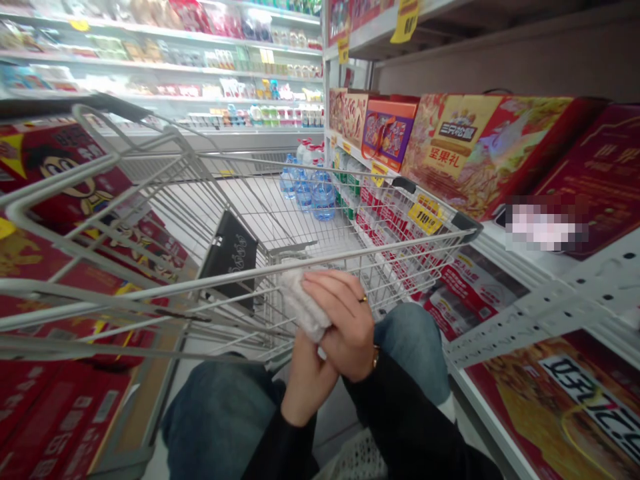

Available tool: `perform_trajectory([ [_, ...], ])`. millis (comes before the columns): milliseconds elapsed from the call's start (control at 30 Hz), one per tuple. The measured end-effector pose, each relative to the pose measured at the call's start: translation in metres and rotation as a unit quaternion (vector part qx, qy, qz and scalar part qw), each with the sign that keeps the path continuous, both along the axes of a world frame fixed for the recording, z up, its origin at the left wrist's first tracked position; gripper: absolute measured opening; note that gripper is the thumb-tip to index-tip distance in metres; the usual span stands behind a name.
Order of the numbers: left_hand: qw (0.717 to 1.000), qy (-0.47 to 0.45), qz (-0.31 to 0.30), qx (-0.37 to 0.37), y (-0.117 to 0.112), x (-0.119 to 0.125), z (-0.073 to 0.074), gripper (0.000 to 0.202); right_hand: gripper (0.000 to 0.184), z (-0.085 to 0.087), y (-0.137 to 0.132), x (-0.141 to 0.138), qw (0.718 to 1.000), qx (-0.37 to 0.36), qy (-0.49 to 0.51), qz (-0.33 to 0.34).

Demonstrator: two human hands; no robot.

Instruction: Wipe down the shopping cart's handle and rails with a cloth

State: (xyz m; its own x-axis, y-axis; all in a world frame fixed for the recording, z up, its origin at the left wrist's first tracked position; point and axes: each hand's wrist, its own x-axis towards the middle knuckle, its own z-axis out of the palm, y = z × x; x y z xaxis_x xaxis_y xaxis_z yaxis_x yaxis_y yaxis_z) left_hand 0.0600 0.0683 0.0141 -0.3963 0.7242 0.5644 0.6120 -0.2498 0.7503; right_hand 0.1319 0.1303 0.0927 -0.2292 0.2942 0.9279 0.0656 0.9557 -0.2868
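Note:
A crumpled white cloth (303,303) is bunched up in my two hands, close against the side of a metal shopping cart (240,275). My right hand (345,320), with a ring on one finger, is closed over the cloth from the right. Beneath it, my left hand (307,380) holds the lower end of the cloth; its fingertips are hidden behind the cloth and the right hand. The cart's upper side rail runs just above my hands. A dark plastic panel (233,260) sits inside the cart, left of the cloth.
Boxed gift packs (465,150) line the right shelf (545,267), with a price tag (425,213) at its edge. Red cartons (60,413) are stacked at left. Large water bottles (323,193) stand on the floor beyond the cart, before a refrigerated display (165,63). My knees flank my hands.

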Motion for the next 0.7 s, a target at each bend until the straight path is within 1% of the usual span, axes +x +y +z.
perform_trajectory([
  [33, 1.0, -0.005, 0.009, -0.002, -0.007, -0.008, 0.004, 0.029, 0.046, -0.002, 0.003, 0.005, 1.0, -0.01, 0.016, -0.016],
  [67, 0.998, -0.038, 0.045, 0.012, -0.014, -0.016, 0.008, 0.022, 0.045, -0.004, 0.006, 0.01, 0.999, -0.015, 0.026, -0.031],
  [100, 0.993, -0.071, 0.088, 0.035, -0.019, -0.023, 0.011, 0.019, 0.045, -0.006, 0.009, 0.014, 0.998, -0.018, 0.033, -0.045],
  [133, 0.984, -0.104, 0.131, 0.059, -0.023, -0.027, 0.013, 0.02, 0.045, -0.007, 0.011, 0.016, 0.998, -0.02, 0.038, -0.055],
  [167, 0.975, -0.127, 0.166, 0.079, -0.025, -0.03, 0.015, 0.024, 0.045, -0.008, 0.011, 0.016, 0.997, -0.02, 0.04, -0.06],
  [200, 0.97, -0.134, 0.185, 0.088, -0.025, -0.03, 0.017, 0.032, 0.044, -0.008, 0.01, 0.014, 0.997, -0.018, 0.039, -0.056],
  [233, 0.97, -0.127, 0.187, 0.086, -0.025, -0.029, 0.017, 0.042, 0.043, -0.007, 0.008, 0.009, 0.998, -0.013, 0.036, -0.045],
  [300, 0.978, -0.092, 0.174, 0.07, -0.023, -0.023, 0.017, 0.056, 0.042, -0.003, 0.002, -0.004, 1.0, 0.007, 0.015, -0.005],
  [367, 0.977, -0.067, 0.19, 0.072, -0.021, -0.018, 0.015, 0.064, 0.042, 0.001, -0.003, -0.018, 0.999, 0.037, -0.009, 0.031],
  [433, 0.971, -0.07, 0.21, 0.086, -0.021, -0.014, 0.013, 0.066, 0.043, 0.002, -0.002, -0.025, 0.998, 0.052, -0.016, 0.043],
  [500, 0.972, -0.099, 0.193, 0.088, -0.018, -0.012, 0.01, 0.069, 0.044, 0.001, 0.003, -0.023, 0.999, 0.043, -0.003, 0.031],
  [600, 0.978, -0.142, 0.134, 0.077, -0.011, -0.013, 0.003, 0.076, 0.046, -0.004, 0.016, -0.01, 0.999, 0.007, 0.03, -0.01],
  [700, 0.98, -0.146, 0.111, 0.073, -0.004, -0.019, -0.003, 0.077, 0.045, -0.006, 0.02, -0.006, 0.998, -0.016, 0.051, -0.039],
])
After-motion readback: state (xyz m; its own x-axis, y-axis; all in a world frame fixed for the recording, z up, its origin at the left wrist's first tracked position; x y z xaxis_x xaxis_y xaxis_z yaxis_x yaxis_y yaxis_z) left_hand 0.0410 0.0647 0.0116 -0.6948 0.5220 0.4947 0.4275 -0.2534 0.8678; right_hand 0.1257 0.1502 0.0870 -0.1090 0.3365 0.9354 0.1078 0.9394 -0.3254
